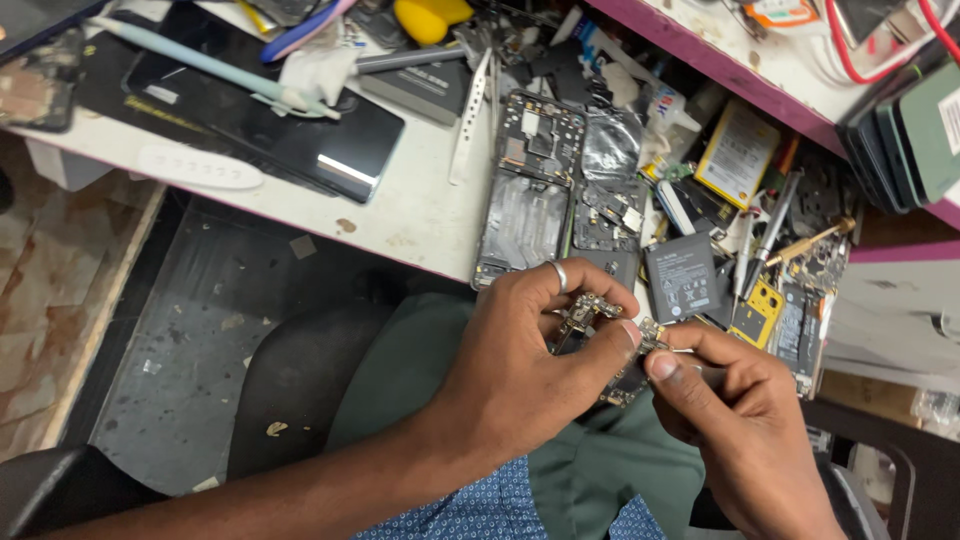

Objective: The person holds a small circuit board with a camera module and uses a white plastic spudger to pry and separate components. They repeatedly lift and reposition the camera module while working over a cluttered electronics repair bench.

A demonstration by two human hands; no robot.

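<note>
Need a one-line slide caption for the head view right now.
Left hand holds a small circuit board while right hand works a thin tool against it, before a cluttered workbench.

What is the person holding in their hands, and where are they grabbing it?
Both hands hold a small phone circuit board. The left hand pinches its upper edge with fingertips; the right hand pinches its right end between thumb and forefinger.

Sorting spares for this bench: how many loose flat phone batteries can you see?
2. A dark grey battery lies at the bench edge just above the hands; a pale yellow-white one leans further back under the shelf. Clutter may hide more.
</note>
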